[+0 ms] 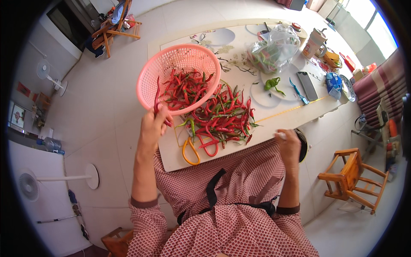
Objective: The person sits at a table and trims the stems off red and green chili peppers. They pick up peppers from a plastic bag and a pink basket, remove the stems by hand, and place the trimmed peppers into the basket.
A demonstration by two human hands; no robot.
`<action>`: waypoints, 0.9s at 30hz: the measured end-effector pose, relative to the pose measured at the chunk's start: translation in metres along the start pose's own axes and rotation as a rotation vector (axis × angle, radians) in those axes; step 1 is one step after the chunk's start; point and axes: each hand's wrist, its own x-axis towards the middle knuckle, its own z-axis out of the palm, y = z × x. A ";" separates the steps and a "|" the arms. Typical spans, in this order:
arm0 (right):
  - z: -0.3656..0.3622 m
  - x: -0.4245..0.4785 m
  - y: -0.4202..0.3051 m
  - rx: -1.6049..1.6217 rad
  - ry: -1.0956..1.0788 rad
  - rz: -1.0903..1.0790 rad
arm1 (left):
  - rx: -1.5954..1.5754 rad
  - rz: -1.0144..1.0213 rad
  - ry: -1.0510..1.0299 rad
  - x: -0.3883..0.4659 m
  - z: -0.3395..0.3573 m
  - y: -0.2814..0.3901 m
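Note:
My left hand grips a long dark red chili pepper, held upright by the near left rim of a pink plastic colander. Inside the colander lie many red chilies with some green stems. Beside it on the table, a heap of red chilies spreads toward the near edge. Scissors with an orange and a red handle lie at that edge, their blades hidden. My right hand is blurred, fingers curled, past the table edge above a dark bin. Whether it holds something small is unclear.
On the table are a clear plastic bag of peppers, a green pepper, a blue-handled tool, a phone and a lidded cup. A wooden chair stands right; a white fan stands left.

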 end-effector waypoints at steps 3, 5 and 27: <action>0.040 0.001 -0.061 0.197 -0.297 -0.005 | 0.582 0.170 0.112 0.074 -0.039 -0.011; 0.065 0.001 -0.090 0.155 -0.383 -0.182 | 0.872 0.269 0.205 0.117 -0.051 -0.020; 0.083 0.005 -0.128 0.355 -0.265 -0.214 | 0.803 0.663 -0.057 0.011 0.019 -0.025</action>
